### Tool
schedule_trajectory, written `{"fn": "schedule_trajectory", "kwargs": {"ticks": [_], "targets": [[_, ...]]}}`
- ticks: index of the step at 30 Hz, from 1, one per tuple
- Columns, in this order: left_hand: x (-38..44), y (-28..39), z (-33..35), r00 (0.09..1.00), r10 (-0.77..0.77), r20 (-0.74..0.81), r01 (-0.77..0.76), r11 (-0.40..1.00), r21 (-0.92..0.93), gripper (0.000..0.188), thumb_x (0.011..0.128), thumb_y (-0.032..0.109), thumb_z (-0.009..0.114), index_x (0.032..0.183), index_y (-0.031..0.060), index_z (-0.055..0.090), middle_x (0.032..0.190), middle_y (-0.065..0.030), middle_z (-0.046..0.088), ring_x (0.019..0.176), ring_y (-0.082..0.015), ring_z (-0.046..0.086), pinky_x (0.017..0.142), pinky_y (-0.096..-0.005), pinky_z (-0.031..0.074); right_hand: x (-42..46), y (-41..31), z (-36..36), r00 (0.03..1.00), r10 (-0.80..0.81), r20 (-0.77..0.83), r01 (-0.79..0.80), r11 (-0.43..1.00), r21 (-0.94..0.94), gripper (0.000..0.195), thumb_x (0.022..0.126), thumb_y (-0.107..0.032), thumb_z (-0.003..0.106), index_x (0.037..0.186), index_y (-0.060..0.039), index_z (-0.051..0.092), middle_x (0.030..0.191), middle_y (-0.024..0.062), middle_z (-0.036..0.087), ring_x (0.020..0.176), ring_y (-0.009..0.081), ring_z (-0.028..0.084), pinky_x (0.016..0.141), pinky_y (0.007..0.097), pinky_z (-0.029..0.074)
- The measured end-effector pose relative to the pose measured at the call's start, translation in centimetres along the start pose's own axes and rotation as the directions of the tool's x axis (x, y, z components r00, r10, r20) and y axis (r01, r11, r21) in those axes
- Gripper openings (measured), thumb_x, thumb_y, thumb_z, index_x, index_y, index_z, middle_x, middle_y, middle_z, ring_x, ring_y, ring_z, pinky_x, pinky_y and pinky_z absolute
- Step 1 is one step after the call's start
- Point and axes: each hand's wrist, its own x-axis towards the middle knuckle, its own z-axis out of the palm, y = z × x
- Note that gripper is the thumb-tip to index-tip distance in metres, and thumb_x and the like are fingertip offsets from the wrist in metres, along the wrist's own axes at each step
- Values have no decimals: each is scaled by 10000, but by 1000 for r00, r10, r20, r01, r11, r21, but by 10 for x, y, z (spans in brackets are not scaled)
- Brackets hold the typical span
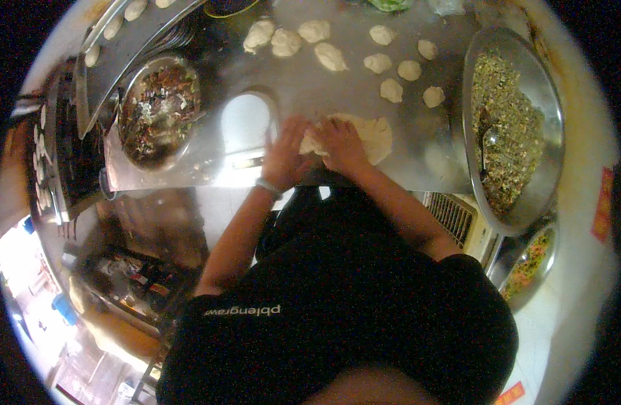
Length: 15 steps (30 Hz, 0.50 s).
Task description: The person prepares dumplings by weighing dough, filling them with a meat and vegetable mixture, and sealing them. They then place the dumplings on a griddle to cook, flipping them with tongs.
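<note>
A flattened sheet of pale dough [378, 137] lies on the steel worktop [310, 91] close to its front edge. My right hand [340, 144] rests palm down over the left part of this sheet, fingers stretched out. Beside it my left hand [289, 152], slightly blurred and with a band at the wrist, reaches the dough's left end with fingers extended. The dough under both palms is hidden. Farther back are several lumps of dough [314, 31] and, to their right, several smaller round pieces [409, 70].
At right stands a large steel bowl [553, 116] of chopped green filling [512, 131] holding a spoon [485, 147]. A smaller bowl [543, 276] sits nearer. On the left is a bowl of dark, mixed filling [158, 109]. Dough pieces [113, 28] lie beyond a raised metal edge.
</note>
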Motion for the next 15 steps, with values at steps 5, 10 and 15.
{"fn": "schedule_trajectory", "kwargs": {"ticks": [5, 10, 15], "targets": [[30, 19, 30, 996, 73, -43, -73, 997, -8, 626, 753, 215, 590, 1316, 124, 330, 1275, -116, 446, 1153, -289, 443, 912, -446, 374, 14, 20, -8, 929, 79, 361, -247, 860, 447, 456, 690, -169, 601, 1118, -33, 522, 1122, 155, 558, 984, 336, 536, 872, 423, 424], [38, 18, 19, 931, -219, 293, 290, 929, -228, 386, 736, 161, 592, 1104, 60, 533, 976, -164, 601, 825, -343, 596, 692, -392, 487, 7, 21, 4, 982, 148, -116, -60, 833, 550, 416, 595, -124, 634, 1005, -86, 577, 898, 165, 599, 847, 359, 557, 757, 391, 453], [0, 32, -62, 638, -222, 738, 764, 54, -644, 252, 774, 229, 613, 928, 33, 575, 749, -91, 603, 558, -215, 573, 518, -307, 472, -3, 13, 12, 948, -64, -311, 165, 936, 310, 408, 567, -77, 636, 966, -110, 563, 956, 119, 564, 906, 329, 534, 735, 415, 431]]}}
